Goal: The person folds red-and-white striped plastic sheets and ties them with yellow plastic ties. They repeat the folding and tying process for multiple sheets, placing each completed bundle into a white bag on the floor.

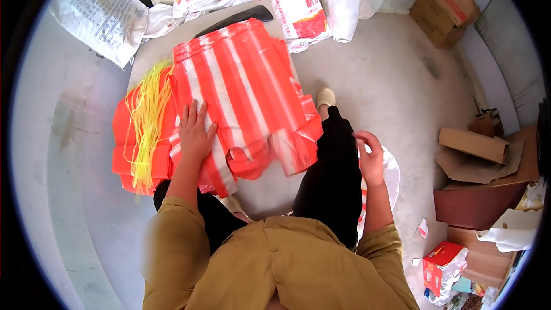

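Note:
A thick stack of red-and-white striped plastic sheets (pixel 247 86), which look like folded bags, lies in front of me with its near edge ruffled and curled up. My left hand (pixel 196 136) rests on its left side, fingers stretched out. A bundle of thin yellow strings (pixel 147 120) is draped over a red plastic bundle (pixel 123 132) left of the stack. Off to the right, my right hand (pixel 372 158) hovers beside my knee, its fingers loosely bent and nothing visible in them. Below it, a white bag with red marks (pixel 391 175) is partly hidden by my forearm.
Printed white sacks (pixel 295 8) line the far side, with another sack (pixel 103 17) at far left. A black object (pixel 238 18) lies behind the stack. Cardboard boxes (pixel 442 14) stand far right; opened cardboard (pixel 482 152) and a red box (pixel 442 264) lie at near right.

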{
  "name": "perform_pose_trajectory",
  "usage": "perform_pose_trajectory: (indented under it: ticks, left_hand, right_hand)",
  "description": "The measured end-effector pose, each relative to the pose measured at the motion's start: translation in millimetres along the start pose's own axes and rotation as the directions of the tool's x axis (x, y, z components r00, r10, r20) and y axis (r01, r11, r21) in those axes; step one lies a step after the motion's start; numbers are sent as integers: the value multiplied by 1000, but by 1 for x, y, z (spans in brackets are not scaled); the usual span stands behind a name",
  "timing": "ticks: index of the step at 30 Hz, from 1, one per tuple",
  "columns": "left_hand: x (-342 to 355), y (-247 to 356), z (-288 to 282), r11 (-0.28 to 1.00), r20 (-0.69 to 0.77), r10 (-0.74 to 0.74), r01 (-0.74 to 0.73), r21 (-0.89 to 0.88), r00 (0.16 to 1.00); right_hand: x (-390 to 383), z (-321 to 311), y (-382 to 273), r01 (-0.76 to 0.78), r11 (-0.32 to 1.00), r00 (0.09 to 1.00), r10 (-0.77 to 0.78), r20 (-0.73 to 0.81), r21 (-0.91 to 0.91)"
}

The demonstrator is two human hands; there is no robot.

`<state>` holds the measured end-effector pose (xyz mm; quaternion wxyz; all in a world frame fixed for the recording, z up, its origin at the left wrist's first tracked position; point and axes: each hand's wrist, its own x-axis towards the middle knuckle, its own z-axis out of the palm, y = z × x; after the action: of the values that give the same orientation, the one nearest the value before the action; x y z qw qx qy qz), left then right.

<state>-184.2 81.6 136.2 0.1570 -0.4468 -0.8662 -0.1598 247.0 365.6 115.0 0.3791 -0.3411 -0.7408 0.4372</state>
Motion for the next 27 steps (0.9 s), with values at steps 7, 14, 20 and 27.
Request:
perform_pose_trajectory:
  ticks: [7, 14, 20, 27]
  left_hand:
    - [1, 5, -8, 999, 75, -47, 47, 4, 996]
    - [-3, 5, -10, 997, 78, -80, 80, -8, 994]
    - [0, 5, -13, 995, 96, -97, 97, 9, 991]
    - [0, 5, -9, 992, 105, -117, 122, -39, 988]
  right_hand:
    - [38, 98, -89, 659, 635, 738, -444, 508, -403]
    - [12, 87, -124, 531, 591, 779, -60, 624, -607]
    - [-4, 68, -159, 461, 672, 705, 119, 699, -580]
    - [32, 120, -139, 699, 638, 625, -325, 710, -323]
